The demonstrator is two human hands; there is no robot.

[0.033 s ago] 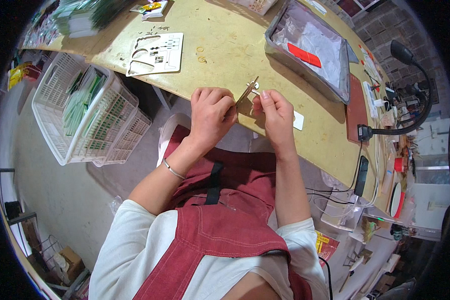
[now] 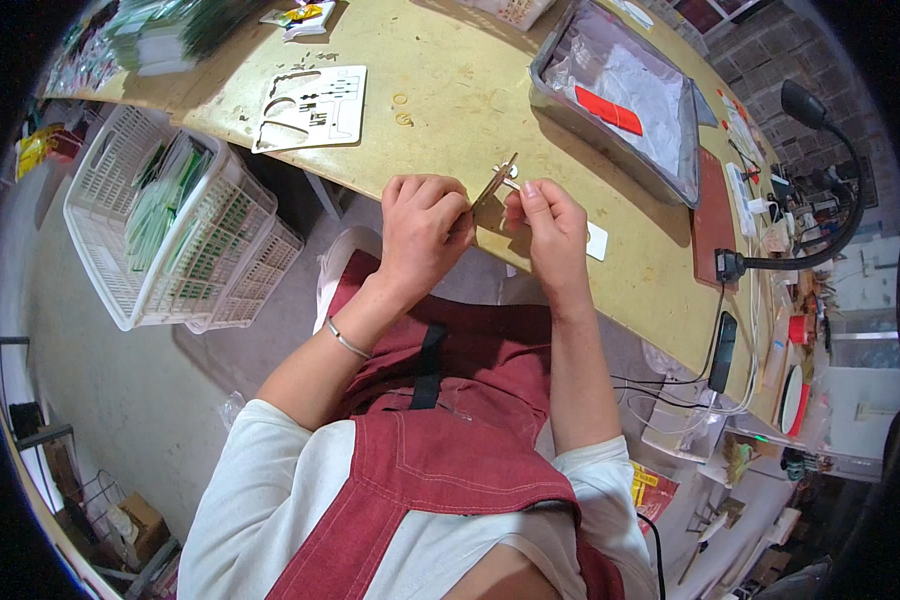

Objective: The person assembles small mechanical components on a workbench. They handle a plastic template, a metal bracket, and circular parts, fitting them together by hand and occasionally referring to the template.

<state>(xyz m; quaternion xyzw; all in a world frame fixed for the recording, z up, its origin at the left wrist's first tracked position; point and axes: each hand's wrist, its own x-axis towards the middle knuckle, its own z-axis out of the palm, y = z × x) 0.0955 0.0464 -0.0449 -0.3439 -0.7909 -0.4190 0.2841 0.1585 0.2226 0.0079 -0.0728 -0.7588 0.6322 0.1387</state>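
Over the table's near edge my left hand (image 2: 425,222) is closed on a small assembly of thin, flat brown pieces (image 2: 492,185) that sticks up past its knuckles. My right hand (image 2: 550,222) faces it from the right, thumb and fingers pinched at a small pale piece (image 2: 511,183) against the assembly. The fingers hide how the parts join. Farther left on the table lies a white sheet (image 2: 346,108) with dark cut-out slots and shapes. Small brown scraps (image 2: 315,56) are scattered beyond it, and thin yellowish rings (image 2: 402,118) lie to its right.
A grey plastic tray (image 2: 610,152) with clear bags and a red packet stands back right. Beside it are a brown board (image 2: 710,220) and a black gooseneck lamp (image 2: 855,190). White baskets (image 2: 120,290) stand at left. A white card (image 2: 597,242) lies by my right wrist.
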